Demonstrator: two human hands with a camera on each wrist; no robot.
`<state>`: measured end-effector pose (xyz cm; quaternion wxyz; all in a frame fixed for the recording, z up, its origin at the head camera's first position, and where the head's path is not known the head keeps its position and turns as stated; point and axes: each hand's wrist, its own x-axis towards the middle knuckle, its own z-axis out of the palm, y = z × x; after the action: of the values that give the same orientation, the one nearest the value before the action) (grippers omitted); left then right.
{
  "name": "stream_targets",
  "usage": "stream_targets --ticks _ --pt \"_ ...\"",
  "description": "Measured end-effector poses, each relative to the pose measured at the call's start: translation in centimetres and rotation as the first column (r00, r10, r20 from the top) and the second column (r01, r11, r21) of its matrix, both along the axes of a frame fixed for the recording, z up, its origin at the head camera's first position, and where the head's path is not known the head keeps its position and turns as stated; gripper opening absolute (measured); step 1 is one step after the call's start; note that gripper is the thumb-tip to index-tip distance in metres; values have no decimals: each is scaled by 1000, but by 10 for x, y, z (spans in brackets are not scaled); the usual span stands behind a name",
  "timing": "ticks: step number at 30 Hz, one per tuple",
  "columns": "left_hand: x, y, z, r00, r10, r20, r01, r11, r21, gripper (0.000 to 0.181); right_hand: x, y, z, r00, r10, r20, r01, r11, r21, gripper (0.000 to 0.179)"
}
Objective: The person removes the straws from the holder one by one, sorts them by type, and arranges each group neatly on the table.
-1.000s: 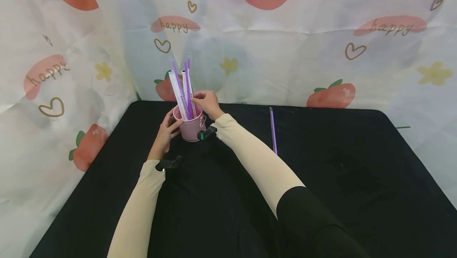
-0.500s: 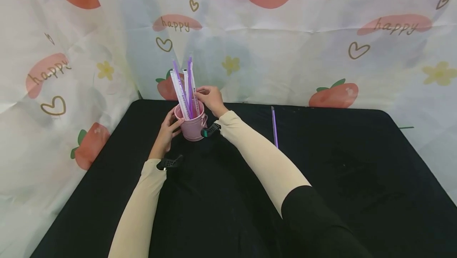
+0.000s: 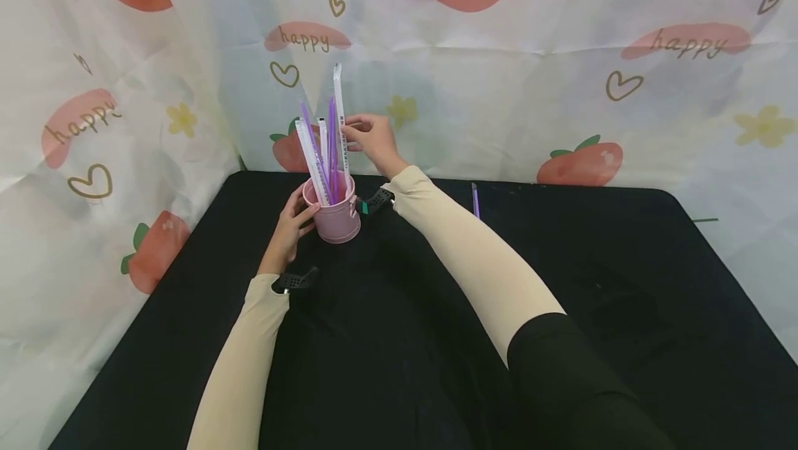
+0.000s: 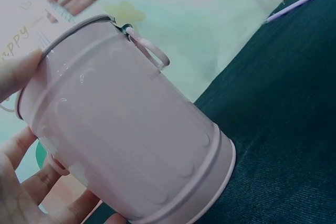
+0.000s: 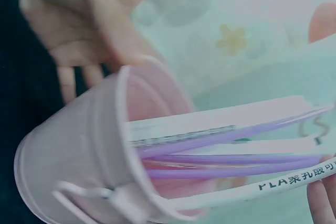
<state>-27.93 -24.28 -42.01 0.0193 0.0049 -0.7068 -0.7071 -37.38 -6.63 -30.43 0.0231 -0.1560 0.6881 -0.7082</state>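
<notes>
A small pink metal bucket [image 3: 337, 225] stands upright near the back left of the table. My left hand [image 3: 285, 235] grips its left side, thumb at the rim and fingers spread along the wall, as the left wrist view shows on the bucket [image 4: 131, 119]. Several straws lean inside: purple straws [image 3: 332, 145] in clear sleeves and white paper-wrapped straws [image 3: 309, 156]. Between thumb and fingers, my right hand [image 3: 376, 140] pinches another white-wrapped straw [image 5: 247, 191] with printed lettering. That straw rises above the others, its lower end still inside the rim.
A purple straw [image 3: 476, 202] lies on the black tablecloth [image 3: 623, 277] to the right, partly hidden behind my right sleeve. A fruit-printed curtain [image 3: 474, 90] hangs right behind the table's back edge. The bucket's looped handle [image 4: 149, 51] sticks out at its side.
My right hand has risen, drawing the white-wrapped straw up out of the bucket. The forearm now covers more of the purple straw on the table. My left hand has kept its grip on the bucket.
</notes>
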Motion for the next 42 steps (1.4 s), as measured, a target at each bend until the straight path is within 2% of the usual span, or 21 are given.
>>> stream_targets --ticks 13,17,20,25,29,31,36,42 --pt "0 -1 4 1000 -21 -1 21 1000 -6 60 6 36 64 994 28 -105 -37 996 -82 22" --pt "0 0 3 1000 -22 -2 22 1000 -4 60 14 58 78 992 40 -123 -48 997 -67 21" --pt "-1 0 3 1000 -15 -3 15 1000 -4 59 20 78 82 990 54 -132 -61 997 -42 21" --pt "-1 0 3 1000 -21 3 21 1000 0 60 30 116 78 989 67 -132 -65 998 13 21" --pt "7 4 15 999 -33 16 33 999 0 62 41 148 68 992 65 -113 -54 994 96 18" --pt "8 4 16 999 -33 22 33 999 3 63 48 164 61 993 69 -98 -56 990 132 13" --pt "1 0 6 1000 -20 24 20 1000 0 62 67 202 41 994 57 -90 -31 965 260 13" --pt "4 0 5 1000 -14 17 14 1000 0 61 87 245 20 998 -15 -61 36 935 354 18"
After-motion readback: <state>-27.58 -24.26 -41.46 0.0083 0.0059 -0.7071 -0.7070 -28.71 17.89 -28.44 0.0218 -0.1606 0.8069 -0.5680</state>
